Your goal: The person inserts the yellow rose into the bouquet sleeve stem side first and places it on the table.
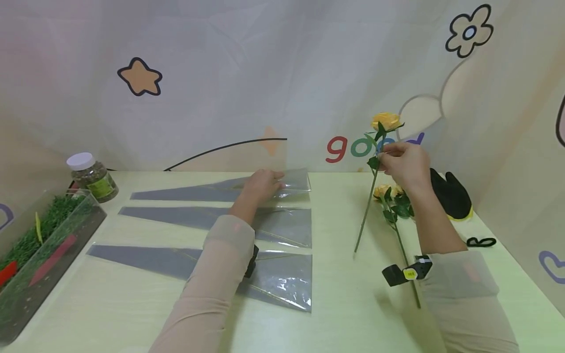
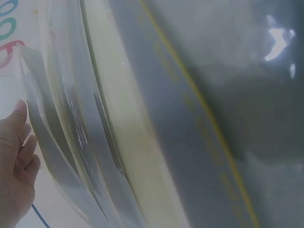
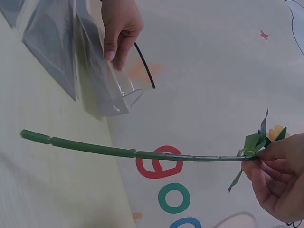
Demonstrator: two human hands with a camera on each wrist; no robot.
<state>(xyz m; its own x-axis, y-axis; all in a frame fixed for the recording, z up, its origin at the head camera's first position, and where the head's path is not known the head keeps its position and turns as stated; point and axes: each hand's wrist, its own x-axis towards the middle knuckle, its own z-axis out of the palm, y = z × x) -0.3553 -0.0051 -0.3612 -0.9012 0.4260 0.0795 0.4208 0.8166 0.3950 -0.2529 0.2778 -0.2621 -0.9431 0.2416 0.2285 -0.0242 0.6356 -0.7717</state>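
The thin film of the farthest flower sleeve [image 1: 296, 180] could crease or snag if the stem's [image 1: 368, 211] bare end catches its mouth, near which the left hand [image 1: 260, 186] pinches. The right hand [image 1: 407, 165] pinches the yellow rose [image 1: 386, 120] among leaves below its bloom, lower stem hanging free.

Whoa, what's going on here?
A person's right hand holds up a yellow rose by its stem. Their left hand grips the farthest plastic sleeve near its wide end. The rose is outside the sleeve. Two more sleeves and another yellow rose lie on the table.
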